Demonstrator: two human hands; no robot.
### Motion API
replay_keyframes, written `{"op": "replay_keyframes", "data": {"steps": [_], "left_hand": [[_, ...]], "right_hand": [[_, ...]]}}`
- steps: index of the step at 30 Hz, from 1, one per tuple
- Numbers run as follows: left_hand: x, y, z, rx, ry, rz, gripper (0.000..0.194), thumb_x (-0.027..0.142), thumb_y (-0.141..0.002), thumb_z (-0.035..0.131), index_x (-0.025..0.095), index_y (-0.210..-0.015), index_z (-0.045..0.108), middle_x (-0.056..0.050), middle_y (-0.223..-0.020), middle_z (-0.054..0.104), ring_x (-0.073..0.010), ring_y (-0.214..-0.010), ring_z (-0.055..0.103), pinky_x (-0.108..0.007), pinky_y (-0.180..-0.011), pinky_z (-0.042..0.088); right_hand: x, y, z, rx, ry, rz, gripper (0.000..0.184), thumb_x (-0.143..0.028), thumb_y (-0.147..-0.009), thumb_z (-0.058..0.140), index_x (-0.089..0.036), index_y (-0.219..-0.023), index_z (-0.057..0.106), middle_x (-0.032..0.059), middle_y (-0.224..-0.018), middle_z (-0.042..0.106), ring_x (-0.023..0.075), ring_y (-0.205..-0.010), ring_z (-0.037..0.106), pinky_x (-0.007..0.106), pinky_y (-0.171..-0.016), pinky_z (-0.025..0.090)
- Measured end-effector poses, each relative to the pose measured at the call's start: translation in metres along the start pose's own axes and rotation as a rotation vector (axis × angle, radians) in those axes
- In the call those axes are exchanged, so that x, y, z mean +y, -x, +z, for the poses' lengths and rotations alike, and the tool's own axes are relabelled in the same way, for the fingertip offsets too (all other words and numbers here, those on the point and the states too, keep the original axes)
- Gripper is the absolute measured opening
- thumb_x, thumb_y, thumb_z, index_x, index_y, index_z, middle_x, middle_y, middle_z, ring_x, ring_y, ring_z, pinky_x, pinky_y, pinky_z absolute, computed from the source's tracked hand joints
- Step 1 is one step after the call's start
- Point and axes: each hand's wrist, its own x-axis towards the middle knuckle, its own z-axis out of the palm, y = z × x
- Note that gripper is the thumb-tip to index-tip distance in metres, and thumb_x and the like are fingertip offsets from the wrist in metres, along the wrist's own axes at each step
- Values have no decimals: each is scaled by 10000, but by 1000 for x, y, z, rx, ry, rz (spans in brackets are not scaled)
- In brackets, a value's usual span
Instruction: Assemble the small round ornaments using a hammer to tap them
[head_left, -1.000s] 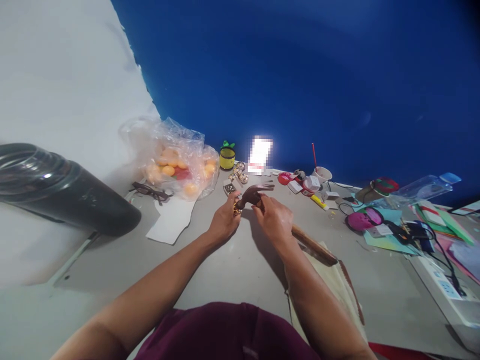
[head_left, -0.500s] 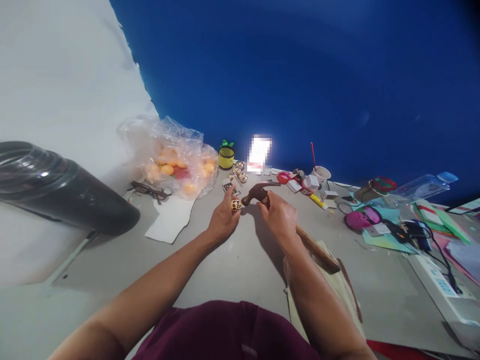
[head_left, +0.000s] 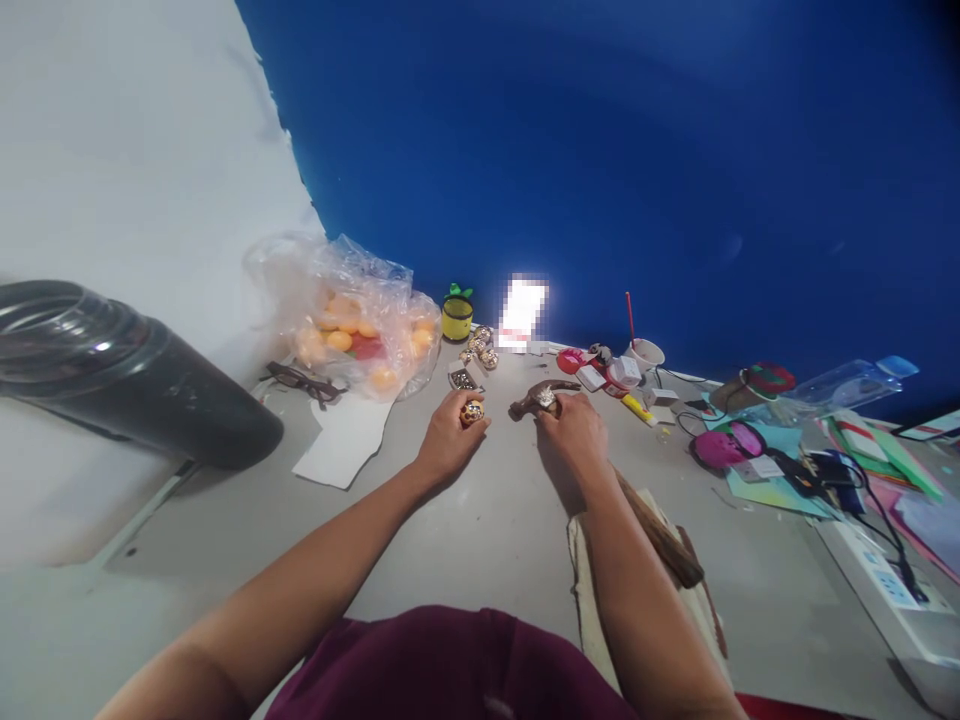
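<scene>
My left hand [head_left: 448, 435] pinches a small patterned gold ball [head_left: 472, 412] between thumb and fingers, just above the table. My right hand [head_left: 576, 430] is closed round a claw hammer [head_left: 536, 399], gripping it close to the head. The wooden handle [head_left: 660, 535] runs back under my right forearm. A gap separates the hammer head from the ball. Beyond my left hand stands a small open box [head_left: 466, 377] with dark shiny bits in it. Several similar gold balls [head_left: 489, 359] lie clustered behind the box.
At left are a dark bottle [head_left: 142, 375], eyeglasses [head_left: 304, 381], white paper [head_left: 341, 440] and a plastic bag of orange fruit [head_left: 345, 320]. A yellow pot [head_left: 457, 315] stands at the back. On the right are a paper cup [head_left: 646, 353], a clear bottle [head_left: 840, 390] and a power strip [head_left: 877, 570].
The hammer head has moved right, away from the ball, with my right hand. My left hand keeps the ball, its fingers now curled lower around it.
</scene>
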Motion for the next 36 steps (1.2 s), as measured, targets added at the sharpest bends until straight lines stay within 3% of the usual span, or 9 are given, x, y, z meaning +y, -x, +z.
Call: {"op": "replay_keyframes", "data": {"steps": [4,7,12,15,18,22,26,30,36], "left_hand": [[-1,0,0,-33,10,-43,314,321,-807,687,197,-1096,686,-55,-1051,716,-214,-892,653,-364,-880,534],[-3,0,2,-42,36,-60,321,357,-822,696,197,-1100,686,-41,-982,708,-201,-846,647,-359,-850,545],[-10,0,6,-39,207,-125,508,305,-794,729,217,-1272,581,-59,-1071,723,-202,-932,683,-356,-846,579],[-16,-1,8,-73,263,-102,610,251,-775,735,223,-1344,515,-79,-1159,727,-210,-1002,702,-375,-904,584],[-18,0,8,-111,232,-36,613,267,-811,714,214,-1387,512,-97,-1224,726,-229,-1062,712,-393,-960,574],[-12,3,7,-155,127,35,620,205,-830,642,204,-1438,524,-110,-1333,698,-250,-1171,689,-415,-1053,533],[-7,6,7,-165,94,41,582,216,-831,640,204,-1409,567,-107,-1345,696,-261,-1189,681,-407,-1059,524],[-4,3,6,-88,102,-3,375,284,-840,656,207,-1207,668,-67,-1157,738,-237,-1028,694,-360,-945,541],[-5,-7,1,216,198,-188,306,263,-761,686,201,-1055,631,-12,-904,666,-155,-728,582,-276,-679,487]], "right_hand": [[4,-2,5,3,42,35,268,-383,-922,654,-204,-1076,782,142,-1083,704,261,-915,670,330,-740,451],[1,-1,6,54,77,13,267,-364,-919,670,-187,-1086,779,162,-1116,694,302,-1038,639,349,-777,459],[-16,6,8,150,-137,-138,219,-331,-973,612,-202,-1048,772,109,-1069,701,255,-1073,616,321,-875,446],[-31,14,13,51,-339,-264,203,-320,-972,631,-185,-1042,765,79,-1004,726,207,-975,647,301,-906,459],[-43,21,17,-84,-516,-351,262,-318,-953,666,-203,-1175,743,54,-1026,749,180,-917,665,285,-877,480],[-50,26,16,-193,-593,-361,412,-286,-923,682,-234,-1331,684,43,-1099,765,182,-909,672,291,-849,489],[-50,24,17,-205,-600,-350,303,-320,-955,654,-208,-1224,737,49,-1063,777,180,-914,678,276,-833,484],[-45,22,22,-139,-568,-343,225,-346,-996,623,-205,-1082,775,48,-1034,791,178,-928,693,267,-858,472],[-46,16,16,-79,-370,-280,190,-249,-997,596,-217,-1000,784,45,-1035,799,193,-967,707,267,-853,459]]}}
